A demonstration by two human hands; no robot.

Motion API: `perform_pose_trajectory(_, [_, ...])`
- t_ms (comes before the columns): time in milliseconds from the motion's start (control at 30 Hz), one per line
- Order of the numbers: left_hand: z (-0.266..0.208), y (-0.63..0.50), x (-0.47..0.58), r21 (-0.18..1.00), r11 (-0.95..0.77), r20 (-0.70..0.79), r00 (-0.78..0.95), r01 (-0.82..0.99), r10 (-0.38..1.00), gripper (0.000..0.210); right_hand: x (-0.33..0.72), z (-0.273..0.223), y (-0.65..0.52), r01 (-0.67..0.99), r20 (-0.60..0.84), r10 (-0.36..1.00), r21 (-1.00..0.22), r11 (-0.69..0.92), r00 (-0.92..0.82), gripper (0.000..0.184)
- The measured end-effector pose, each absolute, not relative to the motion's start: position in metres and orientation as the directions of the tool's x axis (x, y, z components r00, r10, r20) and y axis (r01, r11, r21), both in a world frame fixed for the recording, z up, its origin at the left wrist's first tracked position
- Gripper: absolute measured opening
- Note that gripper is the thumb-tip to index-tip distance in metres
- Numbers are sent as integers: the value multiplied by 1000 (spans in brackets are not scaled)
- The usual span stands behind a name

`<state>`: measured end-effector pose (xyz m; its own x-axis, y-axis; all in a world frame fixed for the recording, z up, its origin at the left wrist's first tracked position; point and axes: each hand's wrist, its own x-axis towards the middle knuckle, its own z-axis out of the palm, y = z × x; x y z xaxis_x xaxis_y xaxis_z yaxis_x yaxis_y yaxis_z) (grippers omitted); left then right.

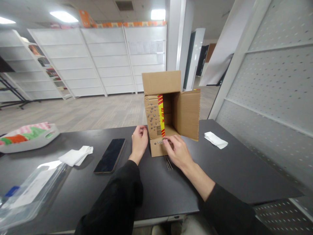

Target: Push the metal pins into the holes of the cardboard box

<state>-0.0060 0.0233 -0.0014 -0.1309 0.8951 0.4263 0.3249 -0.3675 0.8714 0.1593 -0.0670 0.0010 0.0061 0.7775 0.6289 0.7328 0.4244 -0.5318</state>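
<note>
A cardboard box (176, 109) stands on the dark table (232, 173) in front of the person, its hollow facing them, with one flap up, one swung out to the right and one down toward the tabletop. Many small grey metal heads (152, 118) dot its left front face, beside a red and yellow strip (160, 112), and a short row of them crosses the lower flap (157, 150). The right hand (177, 150) is at this flap, thumb and fingertips drawn close together by the row; whether they grip something cannot be told. Thin metal rods (168, 162) show just below the flap. The left hand (140, 139) is just beside the box's left side, fingers curled narrow, its contents unclear. Farther left lie a phone (110, 156), folded tissues (77, 155) and a clear plastic case (31, 195); another white tissue (216, 140) lies to the right. White shelves (105, 58) stand behind.
</note>
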Motion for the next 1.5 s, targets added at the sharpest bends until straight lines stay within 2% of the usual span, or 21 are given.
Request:
perform_pose_trajectory(367, [4,20,-5,870,-352,415,-130,345,900,19,162,-2,-65,692,677,736,-534,486,5,7])
perform_pose_trajectory(967, [0,23,-7,858,-367,433,-120,360,894,20,162,-1,-65,680,687,726,-524,513,-18,8])
perform_pose_trajectory(1500, [1,22,-6,860,-356,425,-127,365,896,19,162,0,-67,707,656,754,-527,472,-15,10])
